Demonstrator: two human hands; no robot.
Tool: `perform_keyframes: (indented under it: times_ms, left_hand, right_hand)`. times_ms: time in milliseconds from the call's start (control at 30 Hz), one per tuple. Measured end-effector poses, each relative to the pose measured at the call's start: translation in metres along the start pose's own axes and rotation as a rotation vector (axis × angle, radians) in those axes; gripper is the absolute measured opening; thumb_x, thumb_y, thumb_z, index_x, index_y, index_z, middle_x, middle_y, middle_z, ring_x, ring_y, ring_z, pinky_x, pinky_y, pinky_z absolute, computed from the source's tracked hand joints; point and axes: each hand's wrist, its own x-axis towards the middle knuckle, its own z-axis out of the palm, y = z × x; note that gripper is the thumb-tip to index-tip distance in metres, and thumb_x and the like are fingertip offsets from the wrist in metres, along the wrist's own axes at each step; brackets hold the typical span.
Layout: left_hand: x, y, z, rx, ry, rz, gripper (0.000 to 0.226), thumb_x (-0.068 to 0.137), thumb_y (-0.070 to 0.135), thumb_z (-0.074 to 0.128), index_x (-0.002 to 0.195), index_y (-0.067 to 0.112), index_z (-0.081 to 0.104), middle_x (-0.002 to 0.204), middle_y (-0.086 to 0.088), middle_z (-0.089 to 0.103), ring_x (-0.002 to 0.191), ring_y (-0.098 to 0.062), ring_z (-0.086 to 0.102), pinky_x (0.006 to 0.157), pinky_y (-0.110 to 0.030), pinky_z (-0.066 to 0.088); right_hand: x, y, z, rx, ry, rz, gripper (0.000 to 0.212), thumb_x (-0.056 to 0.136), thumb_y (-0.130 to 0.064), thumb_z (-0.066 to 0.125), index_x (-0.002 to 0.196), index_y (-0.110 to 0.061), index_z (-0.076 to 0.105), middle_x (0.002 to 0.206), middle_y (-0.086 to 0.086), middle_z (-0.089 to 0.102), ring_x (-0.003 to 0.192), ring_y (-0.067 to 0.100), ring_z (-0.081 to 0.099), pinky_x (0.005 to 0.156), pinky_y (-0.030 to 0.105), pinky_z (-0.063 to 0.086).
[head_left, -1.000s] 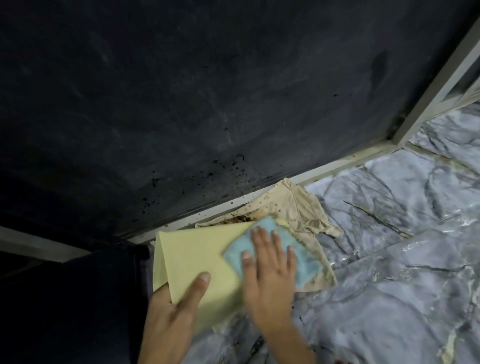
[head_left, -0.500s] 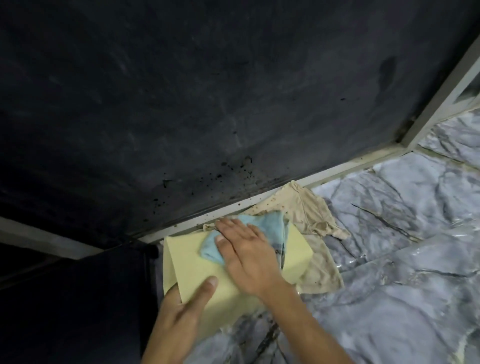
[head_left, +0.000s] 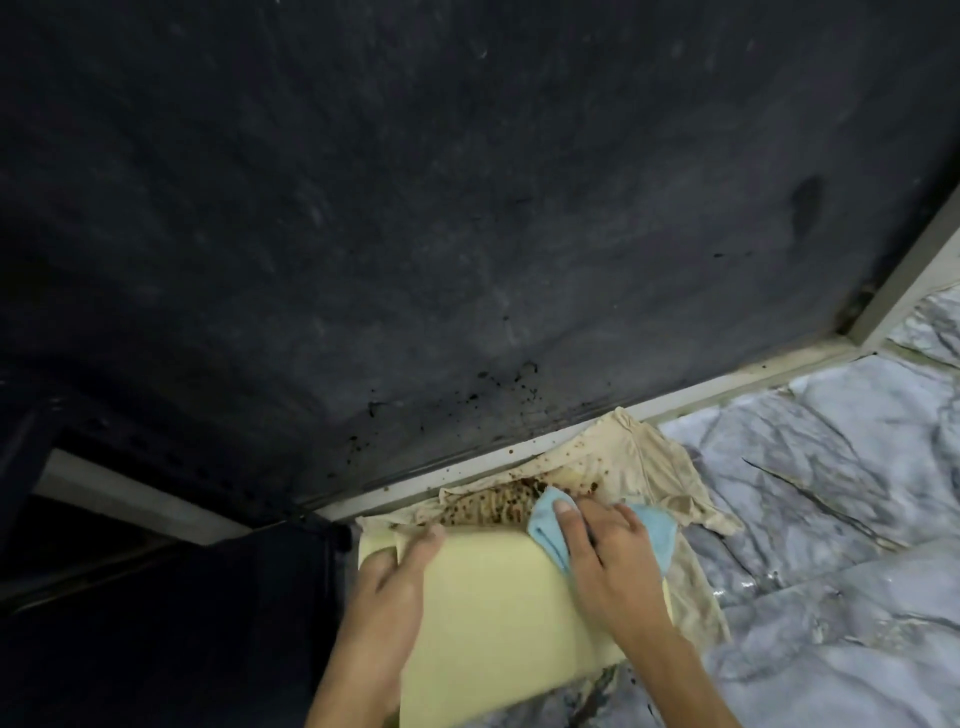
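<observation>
Pale yellow sheet (head_left: 493, 613): smooth, matte, flat, rectangular, with a folded-over left edge, lying at the back-left corner of the counter (head_left: 831, 467), close to the back edge. Gripped at that left edge by the left hand (head_left: 387, 587), thumb laid on top, other fingers tucked beneath and out of sight.

Pressed onto the sheet's far right corner, a small blue cloth (head_left: 660, 530), soft, nubby like microfibre, bunched into folds under the right hand (head_left: 608, 561). Fingers there spread and nearly straight, palm down, pinching nothing.

Just past the sheet's far edge, a heap of brown crumbs (head_left: 493, 506), grainy and dark, touching the blue cloth's left tip. Underneath it all, a beige cloth (head_left: 639, 462), thin, limp, wrinkled, spotted with brown stains, reaching the back edge.

Counter surface glossy, in a grey-white marble pattern, creased like a stuck-on film. Along the back edge, a pale trim (head_left: 727, 384), straight and grimy. Above it, a dark wall (head_left: 467, 208), rough, near black, flecked with black specks (head_left: 498, 379).

Hard to tell: whether the sheet is card, foam or plastic, and how far the beige cloth runs beneath it. Near-left corner of the sheet and both forearms cut off at the bottom of the view. Beyond the counter's left edge only darkness, nothing readable.
</observation>
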Motion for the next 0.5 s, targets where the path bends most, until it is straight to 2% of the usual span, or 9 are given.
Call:
perform_keyframes:
  times_ms: [33, 67, 167, 233, 367, 467, 500]
  left_hand:
    - [-0.011, -0.004, -0.002, 0.021, -0.014, 0.033, 0.036, 0.078, 0.056, 0.077, 0.091, 0.022, 0.074, 0.1, 0.0, 0.077, 0.1, -0.02, 0.069, 0.1, -0.043, 0.052]
    - [-0.02, -0.012, -0.004, 0.034, -0.072, 0.081, 0.027, 0.08, 0.051, 0.078, 0.088, 0.025, 0.079, 0.093, 0.006, 0.082, 0.098, -0.015, 0.072, 0.099, -0.041, 0.053]
    - [-0.034, -0.028, -0.003, 0.129, -0.237, 0.187, 0.019, 0.088, 0.04, 0.075, 0.099, 0.028, 0.083, 0.098, 0.015, 0.084, 0.106, -0.005, 0.075, 0.091, -0.019, 0.055]
    - [-0.033, -0.033, -0.001, 0.126, -0.284, 0.222, 0.018, 0.09, 0.037, 0.073, 0.103, 0.029, 0.083, 0.104, 0.016, 0.083, 0.11, 0.0, 0.073, 0.087, -0.013, 0.052]
    - [-0.028, -0.048, 0.005, 0.191, -0.331, 0.167, 0.018, 0.079, 0.046, 0.075, 0.094, 0.041, 0.083, 0.099, 0.027, 0.081, 0.103, 0.008, 0.07, 0.091, -0.018, 0.048]
    - [-0.014, -0.05, 0.011, 0.061, -0.281, 0.152, 0.02, 0.065, 0.025, 0.074, 0.079, 0.032, 0.086, 0.095, 0.019, 0.083, 0.095, 0.004, 0.07, 0.092, -0.025, 0.047]
    - [-0.005, -0.053, 0.013, 0.002, -0.237, 0.154, 0.026, 0.065, 0.021, 0.072, 0.086, 0.032, 0.083, 0.102, 0.018, 0.081, 0.096, 0.005, 0.07, 0.093, -0.026, 0.045]
  right_hand:
    - [-0.005, -0.007, -0.002, 0.07, 0.029, 0.005, 0.025, 0.099, -0.043, 0.04, 0.084, -0.039, 0.06, 0.084, -0.021, 0.065, 0.085, -0.002, 0.058, 0.1, 0.048, 0.041]
    - [-0.013, -0.015, -0.005, 0.172, 0.039, 0.021, 0.023, 0.099, -0.043, 0.044, 0.095, -0.038, 0.065, 0.095, -0.023, 0.067, 0.093, -0.003, 0.058, 0.101, 0.044, 0.043]
    - [-0.033, -0.049, -0.006, 0.491, -0.073, 0.012, 0.027, 0.101, -0.037, 0.047, 0.123, -0.036, 0.063, 0.126, -0.02, 0.064, 0.122, -0.003, 0.052, 0.107, 0.026, 0.037]
    - [-0.03, -0.069, 0.0, 0.391, -0.175, -0.091, 0.034, 0.104, -0.036, 0.04, 0.133, -0.03, 0.056, 0.139, -0.019, 0.053, 0.134, -0.005, 0.039, 0.115, 0.026, 0.024]
    - [-0.004, -0.063, 0.019, 0.143, -0.399, -0.177, 0.04, 0.106, -0.034, 0.029, 0.142, -0.029, 0.046, 0.149, -0.014, 0.045, 0.142, -0.002, 0.025, 0.12, 0.034, 0.012]
    - [-0.013, -0.037, 0.033, -0.027, -0.443, -0.2, 0.048, 0.103, -0.046, 0.021, 0.148, -0.036, 0.034, 0.157, -0.02, 0.027, 0.146, -0.004, 0.01, 0.121, 0.036, 0.005]
    - [-0.02, -0.032, 0.037, -0.072, -0.427, -0.22, 0.053, 0.101, -0.052, 0.014, 0.149, -0.039, 0.031, 0.157, -0.024, 0.022, 0.146, -0.004, 0.006, 0.121, 0.035, 0.004]
